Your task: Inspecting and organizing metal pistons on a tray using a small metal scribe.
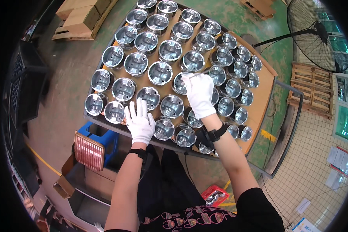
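Rows of shiny metal engine pistons (160, 73) stand on the cardboard-covered top of a cart (263, 94). Both my hands wear white gloves. My left hand (140, 125) is open, its fingers spread over the near edge between a front-row piston (115, 112) and the piston (148, 98) behind it. Farther in and to the right, my right hand (200, 94) is closed on a thin metal rod (196, 75), held over a piston (179, 84) that the glove partly covers. The rod's full shape is hidden by the fingers.
A metal push handle (297, 116) sticks out at the cart's right. A large black fan (313, 33) and a wooden pallet (311, 89) stand beyond it. A blue stool (100, 135) and a red tray of metal parts (215, 196) are near my legs. Cardboard boxes (81, 19) sit far left.
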